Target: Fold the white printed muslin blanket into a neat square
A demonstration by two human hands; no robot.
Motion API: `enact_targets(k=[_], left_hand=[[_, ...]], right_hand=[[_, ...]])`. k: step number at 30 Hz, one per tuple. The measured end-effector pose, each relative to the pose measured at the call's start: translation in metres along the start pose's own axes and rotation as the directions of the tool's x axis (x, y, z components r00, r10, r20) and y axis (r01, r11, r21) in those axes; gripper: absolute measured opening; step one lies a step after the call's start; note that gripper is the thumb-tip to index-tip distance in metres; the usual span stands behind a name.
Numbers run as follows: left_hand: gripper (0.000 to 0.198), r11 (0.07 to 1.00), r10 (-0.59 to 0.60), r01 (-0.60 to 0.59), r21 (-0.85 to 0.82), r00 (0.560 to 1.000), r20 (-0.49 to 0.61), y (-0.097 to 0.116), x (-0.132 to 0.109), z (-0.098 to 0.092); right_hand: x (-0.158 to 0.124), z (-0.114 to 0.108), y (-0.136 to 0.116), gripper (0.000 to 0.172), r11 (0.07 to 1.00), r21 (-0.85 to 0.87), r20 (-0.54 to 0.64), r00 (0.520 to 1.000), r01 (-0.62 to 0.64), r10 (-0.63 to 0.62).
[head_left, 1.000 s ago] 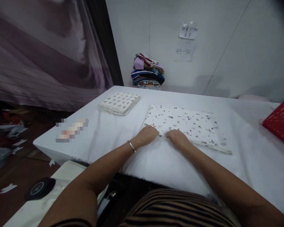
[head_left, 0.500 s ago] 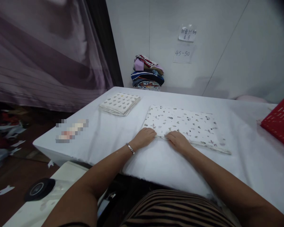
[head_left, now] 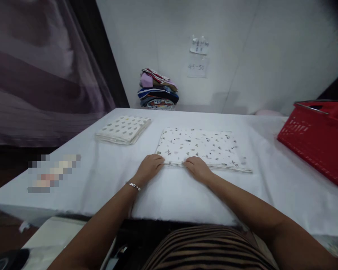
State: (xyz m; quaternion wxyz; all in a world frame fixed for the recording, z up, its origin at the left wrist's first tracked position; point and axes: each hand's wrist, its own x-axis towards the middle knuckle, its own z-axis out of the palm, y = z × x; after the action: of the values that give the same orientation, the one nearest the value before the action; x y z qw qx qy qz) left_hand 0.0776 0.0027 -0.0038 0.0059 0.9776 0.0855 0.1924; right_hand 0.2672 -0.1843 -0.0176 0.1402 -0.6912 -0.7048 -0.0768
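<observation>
A white cloth with small plant-like prints lies folded into a long rectangle on the white-covered table. My left hand, a bracelet at its wrist, grips the near edge by the left corner, fingers curled over it. A short way to the right, my right hand is closed on the same edge. Both thumbs are hidden from me. Further left rests a second folded cloth, white with grey-green motifs, touched by neither hand.
At the right stands a red basket with a metal handle. Stacked folded fabrics sit beyond the far edge, against the wall. Two paper notes hang above. A blurred-out item lies at the left, near a purple curtain.
My view has swung to the right, so the table's contents appear further left and more of the red basket shows. Both hands stay on the same edge of the printed cloth.
</observation>
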Motion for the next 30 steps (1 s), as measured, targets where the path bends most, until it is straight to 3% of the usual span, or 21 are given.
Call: enact_targets(k=[4,9,12,16,20,25,30], left_hand=[[0.02,0.999,0.01,-0.012,-0.043,0.998,-0.063,0.019,0.014,-0.001],[0.016,0.99,0.083,-0.082,-0.112,0.996,0.008,0.043,0.028,0.015],[0.017,0.985,0.068,-0.068,-0.159,0.998,-0.002,0.041,0.026,0.022],[0.017,0.979,0.064,-0.064,-0.194,0.998,-0.006,0.037,0.025,0.021],[0.019,0.976,0.043,-0.043,-0.211,0.999,-0.004,0.049,0.037,0.016],[0.018,0.96,0.116,-0.108,-0.257,0.993,0.018,0.083,0.067,0.018],[0.015,0.958,0.168,-0.148,-0.246,0.984,0.066,0.111,0.087,0.033]], right_hand=[[0.003,-0.002,-0.003,0.026,0.999,-0.002,-0.003,0.999,-0.032,0.032],[-0.012,-0.01,0.008,0.03,0.996,0.084,-0.011,1.0,-0.014,0.015],[-0.045,-0.022,0.032,0.03,0.995,0.081,-0.075,0.995,-0.061,0.068],[-0.105,-0.045,0.073,0.028,0.97,0.03,-0.166,0.956,-0.239,0.241],[-0.143,-0.061,0.097,0.027,0.946,0.011,-0.199,0.926,-0.324,0.32],[-0.143,-0.058,0.101,0.027,0.943,0.037,-0.239,0.914,-0.33,0.329],[-0.139,-0.054,0.102,0.026,0.94,0.052,-0.216,0.916,-0.336,0.339]])
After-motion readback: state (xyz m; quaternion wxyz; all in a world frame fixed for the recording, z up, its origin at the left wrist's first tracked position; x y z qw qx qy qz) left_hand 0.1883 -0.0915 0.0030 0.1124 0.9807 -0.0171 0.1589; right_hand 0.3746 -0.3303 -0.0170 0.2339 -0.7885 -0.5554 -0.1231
